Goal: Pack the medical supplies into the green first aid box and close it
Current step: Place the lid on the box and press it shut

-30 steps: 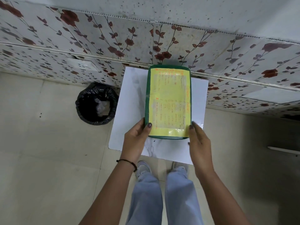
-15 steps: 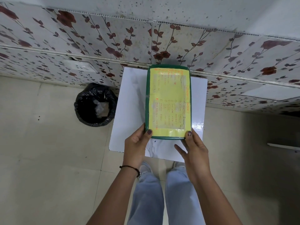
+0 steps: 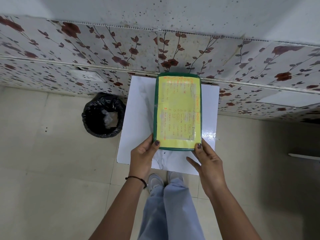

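Observation:
The green first aid box (image 3: 178,111) lies on a small white table (image 3: 136,118), lid down, with a yellow handwritten sheet taped over its top. My left hand (image 3: 142,155) grips the box's near left corner, thumb on the lid. At the near right corner my right hand (image 3: 207,161) rests its thumb on the lid, the fingers spread below the edge. No loose medical supplies are in sight.
A black-lined waste bin (image 3: 103,115) stands on the tiled floor just left of the table. A floral-patterned wall (image 3: 173,49) runs right behind the table. My legs and shoes (image 3: 166,182) are at the table's near edge.
My right hand slid from the box's right side down to its near right corner. The left hand kept its hold and the box stayed in place.

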